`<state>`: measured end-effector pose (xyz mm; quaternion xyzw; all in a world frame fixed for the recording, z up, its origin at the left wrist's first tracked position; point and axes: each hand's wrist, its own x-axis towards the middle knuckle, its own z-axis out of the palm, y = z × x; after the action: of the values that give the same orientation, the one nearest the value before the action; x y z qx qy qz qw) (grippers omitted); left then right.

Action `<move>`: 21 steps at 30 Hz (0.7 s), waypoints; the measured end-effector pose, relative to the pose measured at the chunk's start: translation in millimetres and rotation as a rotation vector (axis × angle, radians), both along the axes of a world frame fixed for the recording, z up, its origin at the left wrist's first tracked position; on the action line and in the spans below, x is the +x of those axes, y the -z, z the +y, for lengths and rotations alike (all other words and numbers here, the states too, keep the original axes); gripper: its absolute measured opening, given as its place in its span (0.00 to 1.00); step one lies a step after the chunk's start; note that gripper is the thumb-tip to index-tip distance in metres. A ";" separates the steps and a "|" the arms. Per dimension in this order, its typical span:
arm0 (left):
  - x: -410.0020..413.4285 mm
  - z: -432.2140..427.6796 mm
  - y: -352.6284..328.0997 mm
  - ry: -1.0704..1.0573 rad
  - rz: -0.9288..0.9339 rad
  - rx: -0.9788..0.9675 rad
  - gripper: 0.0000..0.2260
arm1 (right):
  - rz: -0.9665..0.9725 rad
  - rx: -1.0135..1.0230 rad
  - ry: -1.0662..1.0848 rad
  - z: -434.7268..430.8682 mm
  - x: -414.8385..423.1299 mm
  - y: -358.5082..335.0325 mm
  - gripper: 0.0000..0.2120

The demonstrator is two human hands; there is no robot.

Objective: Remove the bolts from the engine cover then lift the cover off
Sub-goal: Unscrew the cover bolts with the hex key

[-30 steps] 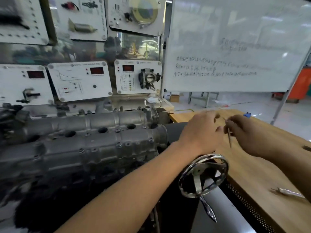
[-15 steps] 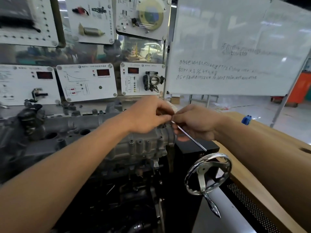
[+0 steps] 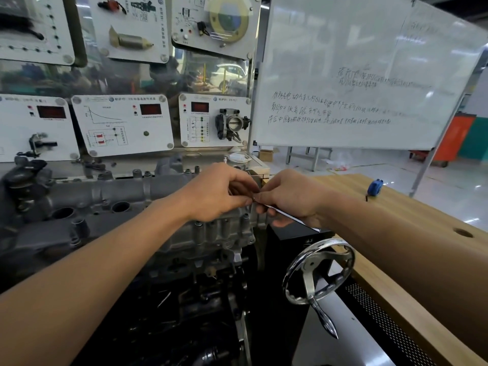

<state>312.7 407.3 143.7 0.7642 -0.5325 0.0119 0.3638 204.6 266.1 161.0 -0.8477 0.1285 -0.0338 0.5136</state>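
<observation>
Engine cover [image 3: 111, 196], cast grey metal, sits left of centre with its bolts not yet out.

Both hands meet at its right end: the right hand [image 3: 287, 199] pinches a thin, bright metal tool [image 3: 293, 220] slanting down-right, while the left hand [image 3: 221, 191] closes its fingertips at the tool's tip, likely steadying it onto a bolt. Whether it touches one, I cannot tell.

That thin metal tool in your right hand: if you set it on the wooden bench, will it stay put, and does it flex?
The thin metal tool looks like a slim, straight steel rod, so probably stiff and light. Its surface is shiny, so likely slippery in the right hand. The wooden bench looks flat, but a slim rod may still roll.
</observation>
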 end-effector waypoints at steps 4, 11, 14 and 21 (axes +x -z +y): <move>0.4 1.7 -0.1 0.000 -0.010 0.013 0.11 | -0.019 -0.007 0.012 0.4 2.5 4.6 0.10; -2.9 2.7 8.4 -0.001 -0.038 -0.011 0.11 | -0.053 -0.070 0.020 0.1 3.0 13.7 0.12; -2.1 3.1 10.8 0.004 -0.059 -0.022 0.11 | -0.065 -0.243 -0.044 0.0 -2.1 11.0 0.08; 2.5 6.3 16.1 0.019 -0.016 -0.027 0.10 | -0.004 -0.610 -0.162 7.0 -3.5 -1.3 0.12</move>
<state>315.2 413.6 127.6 0.7541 -0.5422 0.0218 0.3699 201.1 273.1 162.3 -0.9701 0.0434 -0.0314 0.2368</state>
